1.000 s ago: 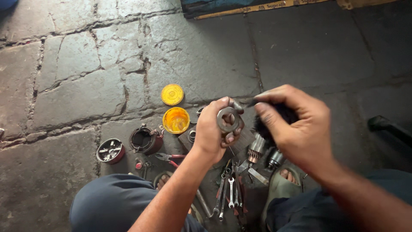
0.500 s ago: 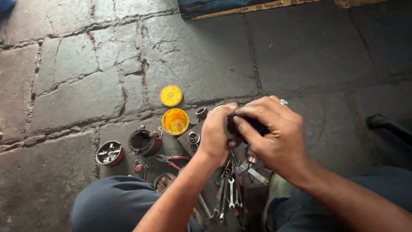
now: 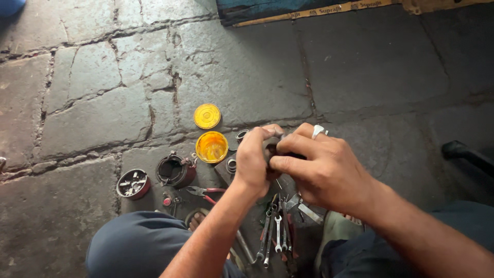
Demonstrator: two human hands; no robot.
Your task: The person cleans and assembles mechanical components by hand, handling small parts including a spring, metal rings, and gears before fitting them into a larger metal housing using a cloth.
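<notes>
Both hands clamp 1 small dark part (image 3: 272,153) — left hand (image 3: 253,162) cradling, right hand (image 3: 319,167) pinching. Keep it over the spanners (image 3: 275,234), clear of the open yellow tin (image 3: 211,146).

stone floor (image 3: 92,108) | yellow lid (image 3: 207,116) | yellow tub (image 3: 211,147) | spanners (image 3: 275,234)

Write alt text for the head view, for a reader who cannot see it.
Both hands, left hand and ringed right hand, close together around a small dark part above a stone floor. Beneath lie spanners, red-handled pliers, an open yellow tin and its lid.
</notes>
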